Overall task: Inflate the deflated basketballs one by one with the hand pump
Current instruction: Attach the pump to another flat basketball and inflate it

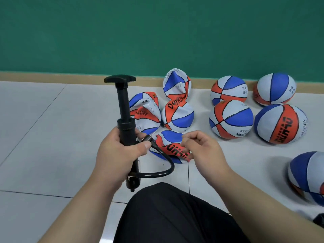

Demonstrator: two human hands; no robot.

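My left hand (116, 151) grips the barrel of a black hand pump (124, 109), held upright with its T-handle pulled up. The pump's black hose (164, 171) loops round to its nozzle near my left thumb. My right hand (201, 148) hovers with curled fingers just above a crumpled, deflated orange, blue and white basketball (168, 141) on the floor; whether it pinches the ball I cannot tell. More deflated balls (177, 116) lie in a cluster behind the pump.
Several round, inflated basketballs (231, 118) sit at the right by the green wall (157, 32), one more (306, 174) at the right edge. My knee in black cloth (171, 214) fills the lower middle. Grey floor tiles (43, 137) stretch to the left.
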